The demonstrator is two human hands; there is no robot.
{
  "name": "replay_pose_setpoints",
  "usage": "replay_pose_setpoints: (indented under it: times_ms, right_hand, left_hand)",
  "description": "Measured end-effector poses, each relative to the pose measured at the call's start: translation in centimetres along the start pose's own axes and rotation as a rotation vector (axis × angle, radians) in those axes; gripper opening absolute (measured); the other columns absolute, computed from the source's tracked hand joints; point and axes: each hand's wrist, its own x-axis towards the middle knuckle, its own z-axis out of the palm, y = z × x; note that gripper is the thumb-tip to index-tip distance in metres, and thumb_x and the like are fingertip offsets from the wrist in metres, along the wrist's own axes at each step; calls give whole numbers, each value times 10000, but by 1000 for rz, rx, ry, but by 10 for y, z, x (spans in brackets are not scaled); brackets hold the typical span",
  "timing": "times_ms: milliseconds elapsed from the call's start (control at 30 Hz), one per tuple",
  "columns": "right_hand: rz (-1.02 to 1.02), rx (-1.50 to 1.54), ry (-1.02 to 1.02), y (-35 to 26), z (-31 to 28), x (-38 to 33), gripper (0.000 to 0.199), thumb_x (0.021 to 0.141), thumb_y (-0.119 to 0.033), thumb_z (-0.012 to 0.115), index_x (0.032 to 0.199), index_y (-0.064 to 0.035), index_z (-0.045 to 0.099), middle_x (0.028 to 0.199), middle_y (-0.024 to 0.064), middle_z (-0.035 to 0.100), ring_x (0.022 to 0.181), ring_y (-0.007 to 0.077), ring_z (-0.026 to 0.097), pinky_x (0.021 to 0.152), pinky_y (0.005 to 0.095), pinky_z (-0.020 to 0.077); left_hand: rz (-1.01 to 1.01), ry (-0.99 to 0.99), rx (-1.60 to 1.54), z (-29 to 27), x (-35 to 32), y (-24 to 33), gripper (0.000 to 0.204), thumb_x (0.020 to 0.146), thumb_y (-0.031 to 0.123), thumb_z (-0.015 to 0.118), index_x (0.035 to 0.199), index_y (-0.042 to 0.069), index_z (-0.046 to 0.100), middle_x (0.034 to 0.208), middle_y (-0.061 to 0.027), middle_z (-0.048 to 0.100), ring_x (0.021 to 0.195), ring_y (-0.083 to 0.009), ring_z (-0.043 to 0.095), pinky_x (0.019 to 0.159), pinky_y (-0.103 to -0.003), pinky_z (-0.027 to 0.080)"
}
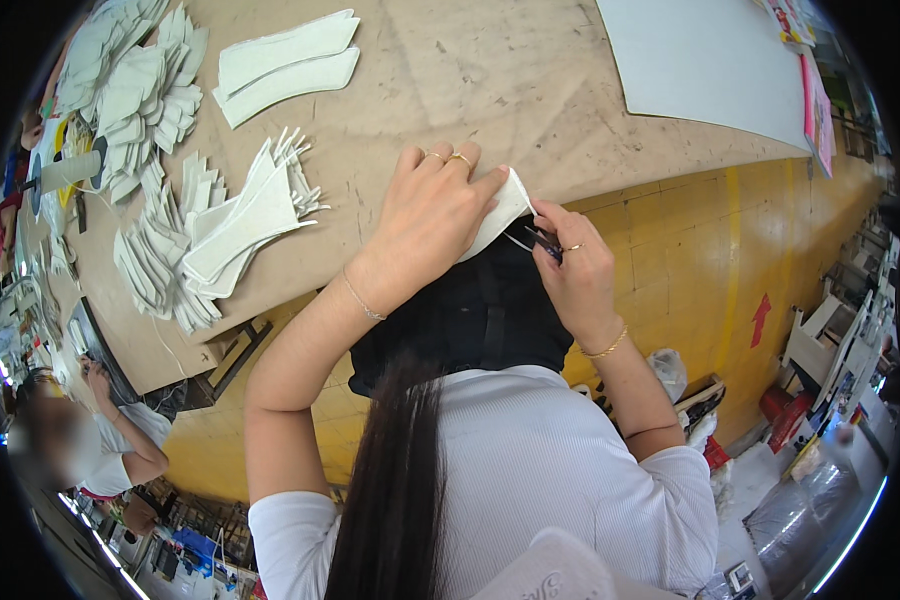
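My left hand [435, 215] is closed on a white fabric piece [500, 222], shaped like a shirt collar, at the table's near edge. Thumb and fingers of my right hand [577, 262] pinch the same piece at its right corner. A pair of small dark-handled scissors [542, 243] sits in the right palm, its blades pointing left beneath the cloth. Much of the fabric piece is hidden by the left hand.
White collar-shaped pieces lie in a fanned stack [240, 225], a large heap [135, 85] and a loose pair [288, 65] on the brown-covered table [450, 80]. A white sheet [710, 75] covers the far right. Another person [120, 440] sits at left.
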Motion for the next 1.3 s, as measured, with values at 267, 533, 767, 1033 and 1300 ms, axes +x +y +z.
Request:
replay_pose_setpoints:
  times_ms: [267, 533, 767, 1033, 1300]
  right_hand:
    - [43, -13, -49, -8, -13, 6, 591, 728, 122, 722, 1274, -73, 609, 931, 93, 650, 847, 270, 646, 747, 380, 536]
    - [60, -19, -80, -7, -6, 4, 530, 749, 119, 710, 1241, -58, 623, 957, 116, 665, 874, 279, 668, 767, 378, 546]
    - [48, -25, -65, -6, 1, 3, 476, 745, 109, 715, 1188, -42, 628, 979, 125, 662, 882, 301, 654, 771, 396, 536]
    - [35, -47, -69, 2, 0, 1, 475, 730, 98, 716, 1172, -48, 622, 967, 124, 647, 880, 314, 633, 770, 413, 524]
    - [57, -22, -39, 7, 10, 1, 447, 757, 105, 692, 1183, -20, 642, 1015, 152, 684, 939, 326, 665, 825, 410, 542]
  left_hand:
    - [46, -8, 80, 0, 1, 1, 291, 919, 198, 696, 1200, 128, 728, 947, -43, 586, 890, -222, 567, 805, -363, 395]
    - [25, -12, 44, 1, 2, 1, 276, 912, 226, 705, 1161, 116, 744, 923, -47, 587, 882, -220, 570, 803, -363, 391]
    - [-144, 166, -68, 23, 7, 16, 275, 823, 306, 802, 978, 99, 710, 925, -44, 599, 940, -248, 563, 844, -394, 371]
    - [-511, 117, -322, 24, 27, 29, 212, 794, 208, 810, 898, 92, 667, 965, -59, 644, 964, -285, 570, 865, -420, 362]
    - [-272, 277, -209, 35, 22, 11, 128, 826, 67, 679, 950, 89, 656, 964, -97, 641, 980, -309, 611, 832, -409, 413]
